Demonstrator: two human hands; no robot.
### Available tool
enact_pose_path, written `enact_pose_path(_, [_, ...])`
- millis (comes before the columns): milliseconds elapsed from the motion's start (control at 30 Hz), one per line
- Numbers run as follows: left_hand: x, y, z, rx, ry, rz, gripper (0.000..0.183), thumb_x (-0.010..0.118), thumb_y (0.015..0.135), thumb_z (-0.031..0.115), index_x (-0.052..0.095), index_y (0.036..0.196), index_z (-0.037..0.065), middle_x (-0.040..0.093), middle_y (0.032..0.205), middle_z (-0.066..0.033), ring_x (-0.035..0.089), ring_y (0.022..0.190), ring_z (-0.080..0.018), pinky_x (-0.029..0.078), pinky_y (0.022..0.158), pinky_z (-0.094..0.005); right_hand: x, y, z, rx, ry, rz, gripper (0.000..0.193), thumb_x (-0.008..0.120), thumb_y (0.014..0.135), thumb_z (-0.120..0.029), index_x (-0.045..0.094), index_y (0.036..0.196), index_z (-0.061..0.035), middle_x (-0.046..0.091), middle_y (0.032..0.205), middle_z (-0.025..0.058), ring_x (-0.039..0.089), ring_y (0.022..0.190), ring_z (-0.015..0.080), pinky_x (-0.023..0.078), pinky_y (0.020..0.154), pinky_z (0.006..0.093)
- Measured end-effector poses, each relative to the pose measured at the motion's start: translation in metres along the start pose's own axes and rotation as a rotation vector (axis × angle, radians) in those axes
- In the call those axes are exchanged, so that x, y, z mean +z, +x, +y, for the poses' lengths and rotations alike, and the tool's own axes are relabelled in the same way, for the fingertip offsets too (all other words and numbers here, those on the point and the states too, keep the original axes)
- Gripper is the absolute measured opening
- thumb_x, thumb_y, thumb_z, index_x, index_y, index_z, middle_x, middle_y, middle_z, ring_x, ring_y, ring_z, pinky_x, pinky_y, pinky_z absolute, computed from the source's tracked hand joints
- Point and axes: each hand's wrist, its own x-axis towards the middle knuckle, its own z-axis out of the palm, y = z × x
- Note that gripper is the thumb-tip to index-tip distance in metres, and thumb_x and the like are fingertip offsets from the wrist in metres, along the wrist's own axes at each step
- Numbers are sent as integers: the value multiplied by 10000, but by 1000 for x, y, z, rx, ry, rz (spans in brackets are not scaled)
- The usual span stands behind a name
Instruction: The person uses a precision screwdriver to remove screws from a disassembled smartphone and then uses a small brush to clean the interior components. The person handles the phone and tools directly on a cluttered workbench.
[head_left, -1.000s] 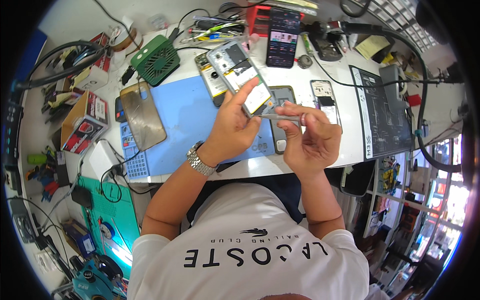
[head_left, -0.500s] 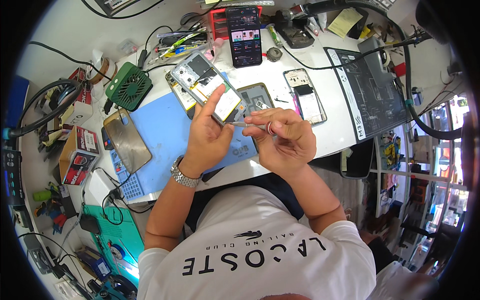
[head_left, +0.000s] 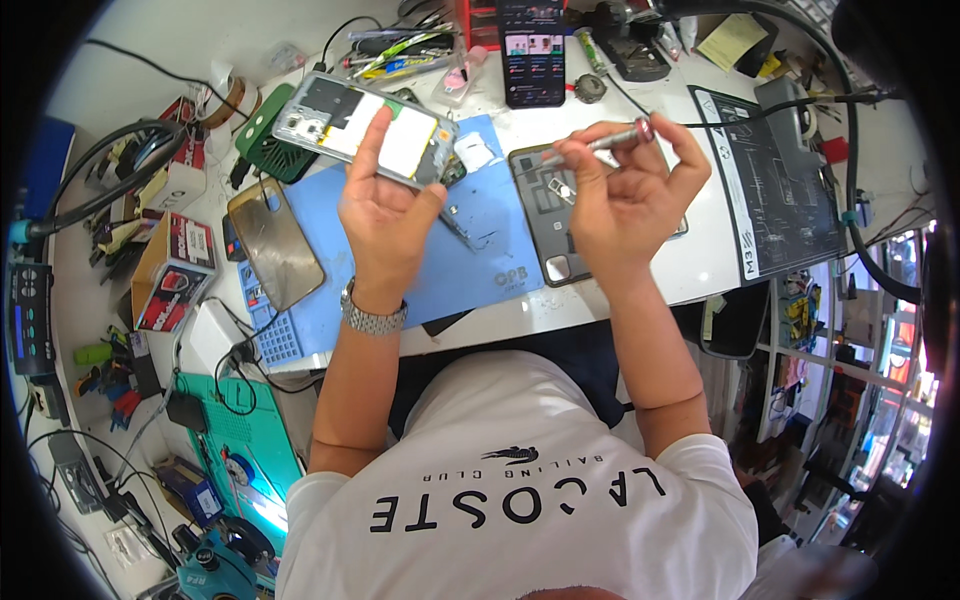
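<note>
My left hand [head_left: 385, 220], a metal watch on its wrist, grips an opened phone [head_left: 405, 138] with its battery and inner parts showing. The index finger lies across the phone and the thumb presses its lower edge. A thin dark strip-like piece [head_left: 460, 232] shows just below the phone, over the blue mat; whether it rests there or is in the air I cannot tell. To the right, my right hand [head_left: 635, 215] pinches a screwdriver [head_left: 612, 142], held apart from the phone. Under that hand is a grey phone back panel [head_left: 540, 225], partly hidden.
A lit phone [head_left: 532, 60] stands upright at the back. On the left are a green fan [head_left: 270, 140], a clear phone case [head_left: 275, 245] and a red-and-white box [head_left: 175, 270]. Pens and tools [head_left: 400, 55] lie at the back. A black mat [head_left: 765, 190] covers the right side.
My right hand has drawn the screwdriver away from the phone, to the right. My left hand has carried the phone left and turned it flatter. The thin dark piece has come into view below it.
</note>
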Motion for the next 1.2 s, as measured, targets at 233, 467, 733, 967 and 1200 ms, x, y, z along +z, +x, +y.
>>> enact_pose_path(233, [-17, 9, -2, 113, -59, 124, 842, 616, 829, -212, 253, 1585, -136, 528, 1443, -254, 598, 1301, -289, 524, 1083, -404, 5, -9, 12, 88, -67, -87, 559, 677, 895, 174, 335, 1312, 27, 642, 1022, 181, 677, 952, 178, 649, 759, 258])
enact_pose_path(467, [-16, 8, -1, 137, -69, 149, 842, 617, 825, -215, 256, 1581, -136, 519, 1451, -263, 582, 1322, -309, 512, 1103, -422, 14, -28, 19, 144, -48, -187, 556, 688, 893, 168, 348, 1310, 28, 626, 1035, 169, 673, 941, 179, 646, 773, 286])
enact_pose_path(733, [-14, 8, -1, 139, -92, 144, 848, 617, 826, -219, 249, 1585, -133, 517, 1453, -267, 580, 1323, -307, 516, 1098, -416, 21, -36, 22, 314, 106, -285, 555, 684, 902, 169, 339, 1310, 18, 633, 1037, 175, 681, 955, 182, 638, 779, 288])
enact_pose_path(967, [-11, 7, 0, 139, -89, 139, 837, 612, 833, -221, 249, 1583, -138, 515, 1453, -276, 588, 1316, -310, 526, 1088, -410, 16, -35, 19, 342, 76, -239, 561, 688, 898, 171, 335, 1305, 16, 632, 1030, 174, 680, 933, 170, 629, 764, 270])
enact_pose_path(1200, [-11, 7, -1, 142, -86, 130, 826, 612, 843, -215, 250, 1582, -138, 522, 1442, -279, 597, 1308, -312, 538, 1081, -411, 12, -38, 19, 355, 45, -241, 551, 683, 893, 181, 343, 1296, 19, 626, 1020, 166, 678, 924, 160, 627, 757, 259])
